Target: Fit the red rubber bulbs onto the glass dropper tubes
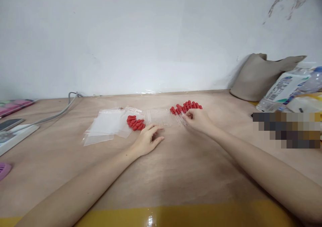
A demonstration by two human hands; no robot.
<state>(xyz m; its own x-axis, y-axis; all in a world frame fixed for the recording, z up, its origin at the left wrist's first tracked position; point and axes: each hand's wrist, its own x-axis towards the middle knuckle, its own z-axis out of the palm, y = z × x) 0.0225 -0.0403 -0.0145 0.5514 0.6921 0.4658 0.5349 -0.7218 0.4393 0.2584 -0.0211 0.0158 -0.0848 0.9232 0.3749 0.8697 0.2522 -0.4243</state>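
Observation:
My left hand [148, 139] rests low over the table with fingers apart and nothing in them. Just beyond its fingertips is a pile of loose red rubber bulbs [136, 123], partly on a clear bag. Thin clear glass tubes [159, 116] lie side by side between my hands. My right hand [197, 119] is closed in a pinch at a row of droppers [179, 109], red bulbs at the far end and clear tubes toward me. A dropper seems to be between its thumb and finger; the hand hides part of the row.
Flat clear zip bags [103, 124] overlap left of the bulbs. A grey cable [59, 113] runs to a white power strip [18, 136] beside a phone [10, 123]. At the right stand a grey-brown bag-like container [254, 76] and a labelled plastic bottle [284, 89].

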